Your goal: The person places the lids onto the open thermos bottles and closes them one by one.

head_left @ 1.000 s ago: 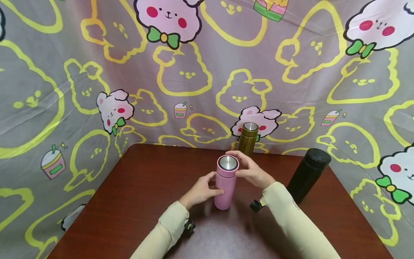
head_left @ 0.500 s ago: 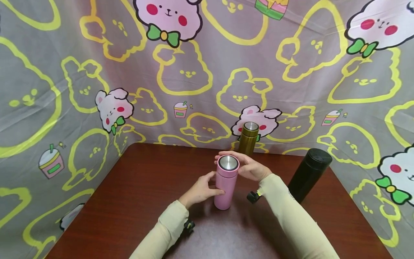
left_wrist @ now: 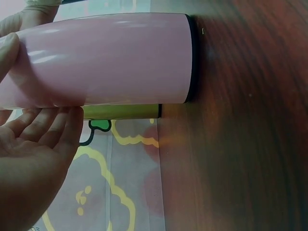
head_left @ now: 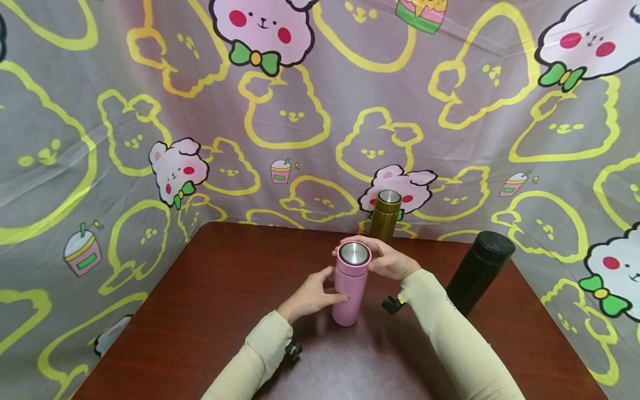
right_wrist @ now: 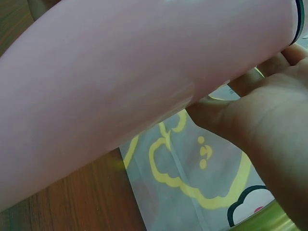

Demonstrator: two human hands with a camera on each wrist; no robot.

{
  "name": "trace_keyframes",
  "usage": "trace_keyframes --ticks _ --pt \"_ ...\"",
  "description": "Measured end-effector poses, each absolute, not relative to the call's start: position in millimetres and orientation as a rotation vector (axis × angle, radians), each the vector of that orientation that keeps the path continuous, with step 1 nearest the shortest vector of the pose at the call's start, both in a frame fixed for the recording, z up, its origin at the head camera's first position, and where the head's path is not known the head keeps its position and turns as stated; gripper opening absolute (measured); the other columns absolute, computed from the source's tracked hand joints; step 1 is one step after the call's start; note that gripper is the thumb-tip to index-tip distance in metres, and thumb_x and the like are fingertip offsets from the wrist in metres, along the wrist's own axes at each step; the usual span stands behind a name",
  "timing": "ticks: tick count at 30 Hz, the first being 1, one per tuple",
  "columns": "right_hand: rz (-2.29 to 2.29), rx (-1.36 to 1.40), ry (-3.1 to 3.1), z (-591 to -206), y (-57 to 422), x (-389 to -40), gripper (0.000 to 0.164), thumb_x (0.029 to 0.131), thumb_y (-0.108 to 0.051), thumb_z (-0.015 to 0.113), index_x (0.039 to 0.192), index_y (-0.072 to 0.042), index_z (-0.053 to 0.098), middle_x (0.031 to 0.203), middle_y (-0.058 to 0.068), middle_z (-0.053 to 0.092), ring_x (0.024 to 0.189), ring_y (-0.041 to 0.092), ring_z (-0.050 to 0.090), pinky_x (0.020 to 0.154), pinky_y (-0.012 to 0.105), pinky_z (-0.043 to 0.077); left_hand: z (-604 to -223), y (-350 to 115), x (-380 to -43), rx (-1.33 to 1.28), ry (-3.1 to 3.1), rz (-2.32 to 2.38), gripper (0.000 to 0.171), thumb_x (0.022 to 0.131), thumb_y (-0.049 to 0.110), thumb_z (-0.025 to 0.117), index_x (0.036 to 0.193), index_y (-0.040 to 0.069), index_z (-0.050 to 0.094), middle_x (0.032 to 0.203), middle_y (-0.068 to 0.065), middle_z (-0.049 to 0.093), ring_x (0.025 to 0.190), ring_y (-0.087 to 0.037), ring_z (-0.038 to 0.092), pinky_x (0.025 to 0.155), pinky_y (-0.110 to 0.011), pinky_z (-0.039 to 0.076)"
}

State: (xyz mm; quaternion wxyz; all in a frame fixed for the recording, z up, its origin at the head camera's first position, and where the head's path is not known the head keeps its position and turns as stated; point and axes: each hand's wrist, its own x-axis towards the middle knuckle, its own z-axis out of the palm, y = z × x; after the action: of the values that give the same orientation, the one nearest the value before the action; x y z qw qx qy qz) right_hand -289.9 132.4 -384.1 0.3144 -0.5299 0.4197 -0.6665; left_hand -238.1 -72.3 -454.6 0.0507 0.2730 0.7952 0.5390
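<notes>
A pink thermos flask (head_left: 348, 297) with a steel-topped lid (head_left: 354, 253) stands upright on the brown table. My left hand (head_left: 311, 294) grips its body from the left, thumb across the front and fingers behind. At the top, my right hand (head_left: 387, 260) holds the lid, its fingers wrapped round the far side and the thumb at the right. The left wrist view shows the pink body (left_wrist: 115, 60) with the left fingers (left_wrist: 50, 126) against it. In the right wrist view, the right hand (right_wrist: 260, 106) touches the flask near the lid end; some fingers are hidden behind it.
Behind the pink flask, a gold flask (head_left: 384, 222) stands near the table's back edge. A taller black flask (head_left: 477, 272) is at the right, beyond my right forearm. A cartoon-print cloth (head_left: 300, 94) surrounds the table (head_left: 215, 278) at the back and sides.
My right hand has shifted its hold on the lid: its fingers now reach further left round the far side. The left hand and the flask have stayed in place.
</notes>
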Motion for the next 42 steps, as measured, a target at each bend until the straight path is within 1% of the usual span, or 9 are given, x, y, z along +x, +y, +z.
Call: trace_keyframes --ticks 7,11,14,19,26,30,36,38,42 --pt "-1.788 -1.379 1.265 -383.1 133.5 -285.2 0.066 0.082 -0.011 0.059 0.128 0.015 0.02 0.127 0.033 0.031 0.118 0.038 0.033 0.094 0.05 0.028 -453.7 -73.6 -237.8 0.834 2.421 1.643 0.051 0.07 0.031 0.073 0.111 0.011 0.051 0.103 0.001 0.058 0.096 -0.012 0.054 0.076 -0.026 0.046" --pt "-1.799 -1.378 1.404 -382.5 135.2 -280.9 0.067 0.081 -0.017 0.062 0.129 0.011 0.025 0.126 0.026 0.039 0.115 0.035 0.038 0.093 0.045 0.032 -454.0 -74.3 -238.6 0.834 2.428 1.641 0.05 0.07 0.032 0.073 0.111 0.013 0.051 0.102 0.002 0.058 0.096 -0.012 0.054 0.077 -0.029 0.046" --pt "-1.809 -1.368 1.524 -383.2 136.3 -278.1 0.067 0.08 -0.02 0.064 0.129 0.008 0.029 0.124 0.02 0.044 0.113 0.032 0.042 0.091 0.042 0.035 -454.7 -74.3 -239.8 0.836 2.418 1.657 0.05 0.07 0.031 0.073 0.111 0.013 0.051 0.103 0.002 0.058 0.096 -0.013 0.054 0.079 -0.035 0.045" --pt "-1.842 -1.314 1.676 -385.0 137.8 -273.6 0.066 0.078 -0.023 0.066 0.129 0.004 0.033 0.12 0.018 0.047 0.109 0.03 0.044 0.089 0.042 0.037 -455.5 -73.6 -241.0 0.84 2.401 1.682 0.051 0.07 0.03 0.074 0.112 0.013 0.051 0.104 0.002 0.057 0.097 -0.014 0.054 0.081 -0.042 0.043" --pt "-1.882 -1.263 1.832 -387.7 139.9 -266.2 0.063 0.078 -0.023 0.066 0.129 0.002 0.036 0.118 0.016 0.05 0.107 0.03 0.046 0.088 0.041 0.039 -454.6 -71.8 -240.1 0.844 2.403 1.687 0.052 0.07 0.028 0.074 0.113 0.012 0.05 0.104 0.001 0.057 0.097 -0.014 0.054 0.08 -0.038 0.045" --pt "-1.928 -1.266 1.872 -390.6 139.4 -261.9 0.063 0.079 -0.022 0.064 0.129 0.003 0.035 0.119 0.014 0.05 0.108 0.027 0.046 0.088 0.038 0.038 -454.6 -70.5 -239.5 0.845 2.399 1.693 0.052 0.07 0.028 0.074 0.113 0.012 0.051 0.103 0.001 0.058 0.096 -0.014 0.054 0.08 -0.041 0.044" --pt "-2.014 -1.247 1.732 -390.0 136.9 -258.1 0.057 0.083 -0.011 0.056 0.131 0.005 0.03 0.123 0.015 0.046 0.112 0.028 0.043 0.091 0.038 0.036 -431.0 -70.8 -227.4 0.824 2.373 1.69 0.05 0.072 0.021 0.073 0.114 0.008 0.05 0.104 -0.003 0.057 0.097 -0.018 0.053 0.082 -0.043 0.043" --pt "-2.026 -1.239 1.658 -388.3 136.7 -256.8 0.056 0.082 -0.004 0.05 0.132 0.005 0.027 0.125 0.016 0.043 0.114 0.028 0.041 0.091 0.039 0.036 -420.7 -70.9 -221.6 0.819 2.374 1.677 0.048 0.073 0.017 0.072 0.114 0.005 0.049 0.105 -0.005 0.057 0.099 -0.021 0.053 0.082 -0.041 0.043" --pt "-2.022 -1.246 1.595 -386.9 138.6 -253.2 0.058 0.08 0.003 0.038 0.135 0.007 0.018 0.129 0.014 0.039 0.117 0.028 0.038 0.093 0.04 0.034 -419.4 -70.8 -220.0 0.825 2.4 1.647 0.05 0.074 0.018 0.072 0.116 0.006 0.048 0.108 -0.004 0.055 0.102 -0.021 0.051 0.083 -0.033 0.043"
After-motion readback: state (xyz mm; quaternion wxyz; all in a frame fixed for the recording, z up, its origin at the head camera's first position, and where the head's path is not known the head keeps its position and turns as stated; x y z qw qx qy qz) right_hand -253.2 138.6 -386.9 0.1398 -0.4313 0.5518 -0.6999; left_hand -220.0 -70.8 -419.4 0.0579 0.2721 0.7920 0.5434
